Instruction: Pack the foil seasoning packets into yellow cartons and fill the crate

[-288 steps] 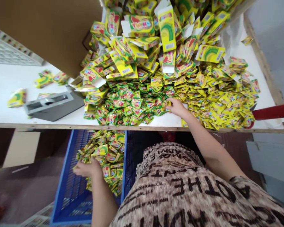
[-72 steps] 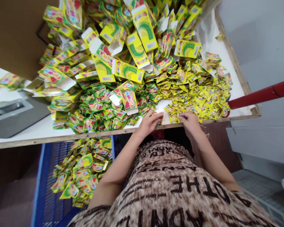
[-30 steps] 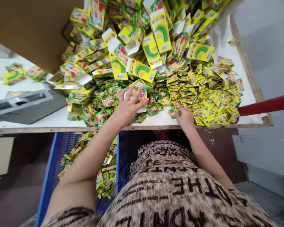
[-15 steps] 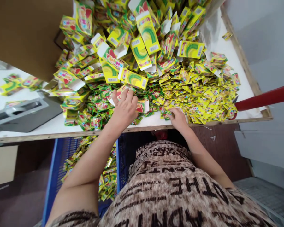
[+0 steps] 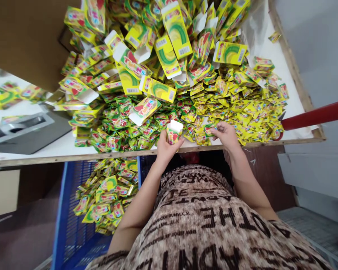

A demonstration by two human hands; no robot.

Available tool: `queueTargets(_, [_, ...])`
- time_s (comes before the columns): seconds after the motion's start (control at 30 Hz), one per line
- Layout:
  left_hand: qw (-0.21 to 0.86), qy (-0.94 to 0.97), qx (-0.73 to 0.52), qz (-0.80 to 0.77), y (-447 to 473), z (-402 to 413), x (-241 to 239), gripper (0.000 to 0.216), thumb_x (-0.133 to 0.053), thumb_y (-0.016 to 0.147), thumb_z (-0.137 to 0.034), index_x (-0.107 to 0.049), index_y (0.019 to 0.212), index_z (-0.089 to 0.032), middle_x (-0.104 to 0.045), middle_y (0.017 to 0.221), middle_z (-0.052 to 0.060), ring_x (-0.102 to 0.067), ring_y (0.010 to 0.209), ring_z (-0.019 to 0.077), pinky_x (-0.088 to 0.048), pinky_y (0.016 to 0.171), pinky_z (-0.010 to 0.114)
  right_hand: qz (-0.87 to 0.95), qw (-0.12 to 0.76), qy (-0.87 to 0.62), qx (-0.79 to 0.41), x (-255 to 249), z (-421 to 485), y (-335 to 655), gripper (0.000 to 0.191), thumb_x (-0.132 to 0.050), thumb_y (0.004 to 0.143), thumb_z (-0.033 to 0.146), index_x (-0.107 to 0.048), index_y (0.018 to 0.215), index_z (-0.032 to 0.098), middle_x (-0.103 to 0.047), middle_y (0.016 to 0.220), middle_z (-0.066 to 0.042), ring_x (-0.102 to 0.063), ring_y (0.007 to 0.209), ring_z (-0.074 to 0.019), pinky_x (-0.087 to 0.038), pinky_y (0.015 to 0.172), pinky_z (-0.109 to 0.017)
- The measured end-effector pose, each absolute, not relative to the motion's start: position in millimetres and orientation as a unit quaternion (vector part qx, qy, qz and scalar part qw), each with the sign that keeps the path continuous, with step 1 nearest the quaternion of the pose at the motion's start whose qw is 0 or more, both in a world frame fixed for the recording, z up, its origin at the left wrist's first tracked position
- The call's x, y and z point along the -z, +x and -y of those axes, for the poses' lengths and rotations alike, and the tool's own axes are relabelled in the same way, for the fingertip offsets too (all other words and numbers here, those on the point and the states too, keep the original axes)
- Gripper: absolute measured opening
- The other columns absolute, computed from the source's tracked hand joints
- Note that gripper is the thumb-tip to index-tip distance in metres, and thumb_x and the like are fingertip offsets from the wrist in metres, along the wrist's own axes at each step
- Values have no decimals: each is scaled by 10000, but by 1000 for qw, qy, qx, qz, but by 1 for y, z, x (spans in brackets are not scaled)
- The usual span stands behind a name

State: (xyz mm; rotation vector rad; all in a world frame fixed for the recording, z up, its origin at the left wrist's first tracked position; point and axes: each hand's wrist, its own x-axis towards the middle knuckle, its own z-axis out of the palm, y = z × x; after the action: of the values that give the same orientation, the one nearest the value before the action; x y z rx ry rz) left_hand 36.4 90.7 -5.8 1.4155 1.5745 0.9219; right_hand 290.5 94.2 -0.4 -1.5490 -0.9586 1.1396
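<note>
My left hand is closed round a small yellow-green carton, held upright with its white flap open, at the table's near edge. My right hand pinches a few small sachets just right of the carton. In front of both hands lies a heap of green sachets and, further right, a heap of yellow sachets. Behind them rises a pile of empty open cartons.
A grey tape dispenser sits on the white table at left, beside a brown cardboard sheet. A blue crate holding more sachets stands below the table. A red bar reaches in from the right.
My left hand reached into the pile, took a carton and drew it back to the table's edge, now upright. My right hand stayed at the sachets and gathered some.
</note>
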Motion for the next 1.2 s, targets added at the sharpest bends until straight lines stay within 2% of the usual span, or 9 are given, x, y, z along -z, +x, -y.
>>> queueTargets(0.37, [372, 601, -339, -620, 52, -104, 25, 457, -768, 661, -472, -503, 921, -205, -605, 814, -20, -579, 744, 154, -432, 665, 241, 375, 468, -661, -451, 15, -77, 277, 333, -755, 606, 416, -542, 763, 214, -507, 594, 70, -464, 514, -104, -421, 470, -233])
queueTargets(0.5, [363, 602, -340, -625, 52, -101, 24, 482, -778, 659, -467, -510, 962, -205, -631, 869, 2, -609, 791, 174, -457, 701, 256, 440, 371, -707, -411, 24, -77, 270, 328, -746, 625, 430, -515, 724, 219, -512, 602, 53, -512, 563, -144, -464, 556, -292])
queueTargets(0.67, [340, 597, -338, -643, 52, -98, 27, 541, -780, 653, -490, -500, 1024, -213, -634, 883, 16, -624, 804, 202, -456, 694, 280, 533, 212, -781, -246, 31, -77, 265, 360, -748, 688, 391, -601, 947, 189, -556, 662, 20, -559, 659, -198, -458, 677, -338])
queueTargets(0.73, [337, 595, -335, -648, 52, -97, 29, 552, -776, 658, -495, -495, 1043, -218, -637, 893, 20, -627, 811, 208, -455, 699, 285, 566, 210, -763, -230, 31, -73, 263, 298, -703, 754, 398, -617, 941, 182, -597, 744, -27, -581, 712, -216, -471, 713, -351])
queueTargets(0.8, [332, 596, -333, -651, 53, -96, 30, 551, -772, 664, -487, -488, 1055, -221, -637, 897, 20, -629, 814, 210, -454, 704, 288, 612, 241, -728, -191, 31, -66, 260, 255, -627, 830, 388, -625, 979, 181, -630, 923, -94, -601, 853, -243, -478, 798, -372])
queueTargets(0.9, [325, 603, -332, -649, 54, -95, 29, 533, -761, 681, -481, -480, 1054, -223, -632, 894, 20, -628, 807, 212, -449, 697, 289, 630, 279, -709, -148, 33, -59, 254, 342, -561, 882, 365, -568, 1162, 169, -627, 1063, -138, -589, 979, -266, -464, 882, -399])
queueTargets(1.0, [322, 604, -337, -646, 55, -94, 27, 515, -759, 687, -477, -476, 1037, -226, -629, 888, 19, -627, 802, 209, -448, 692, 285, 593, 287, -732, -173, 35, -59, 252, 394, -610, 851, 406, -539, 1158, 170, -644, 914, -91, -605, 827, -246, -480, 794, -385])
queueTargets(1.1, [320, 604, -339, -647, 55, -93, 26, 515, -761, 687, -475, -477, 1040, -230, -631, 892, 20, -630, 812, 213, -451, 700, 288, 553, 278, -759, -203, 35, -64, 255, 400, -689, 777, 458, -549, 1036, 188, -617, 763, -26, -590, 689, -219, -463, 694, -347])
queueTargets(1.2, [319, 605, -335, -648, 55, -93, 26, 525, -759, 690, -478, -481, 1060, -231, -638, 905, 26, -637, 825, 223, -459, 710, 297, 545, 268, -762, -225, 35, -66, 255, 355, -692, 755, 507, -561, 888, 206, -602, 713, -7, -575, 657, -199, -438, 656, -318])
